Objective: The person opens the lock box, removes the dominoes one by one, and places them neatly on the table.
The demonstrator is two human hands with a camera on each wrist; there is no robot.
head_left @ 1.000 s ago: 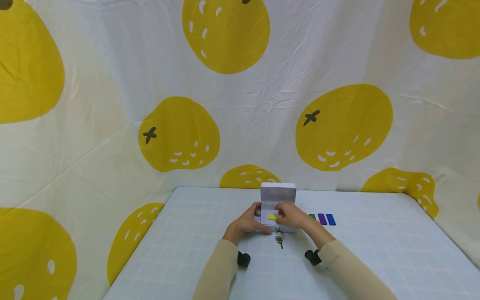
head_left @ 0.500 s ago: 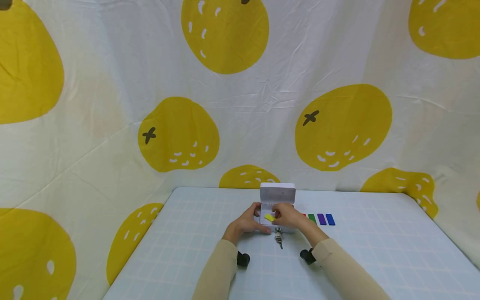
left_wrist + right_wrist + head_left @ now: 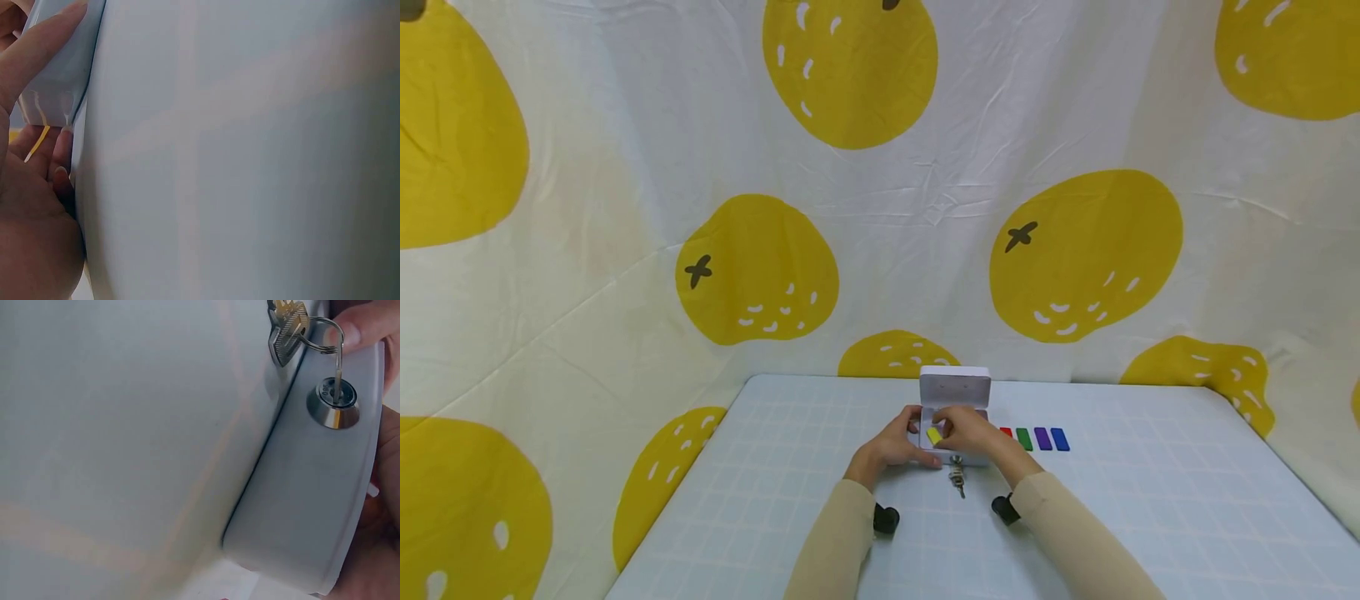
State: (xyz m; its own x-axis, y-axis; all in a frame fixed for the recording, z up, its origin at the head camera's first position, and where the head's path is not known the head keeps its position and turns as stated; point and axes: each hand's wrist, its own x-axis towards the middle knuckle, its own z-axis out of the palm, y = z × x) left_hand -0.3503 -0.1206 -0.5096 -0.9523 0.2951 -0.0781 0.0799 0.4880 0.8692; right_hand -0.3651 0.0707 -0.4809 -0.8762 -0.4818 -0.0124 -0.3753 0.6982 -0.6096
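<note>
A small white metal cash box [image 3: 973,460] stands on the table with its lid [image 3: 955,390] raised. My left hand [image 3: 895,442] grips its left side, thumb along the front and fingers around the side. My right hand [image 3: 966,429] reaches over the open box, pinching a small yellow block [image 3: 934,435] that sits tilted near the box's left side. In the right wrist view, a key is in the front lock [image 3: 333,403], with more keys [image 3: 289,334] hanging from its ring. Much of the box's inside is hidden behind my right hand.
Right of the box lie a red block [image 3: 1006,432], a green block [image 3: 1025,439], a purple block [image 3: 1042,438] and a blue block [image 3: 1060,439] in a row. Behind the pale checked table [image 3: 1150,483] hangs a curtain [image 3: 910,275] with yellow fruit print.
My right hand has shifted left inside the box with the yellow block, which has turned from lying flat to a steeper slant. The red block outside now shows. My left hand stays put.
</note>
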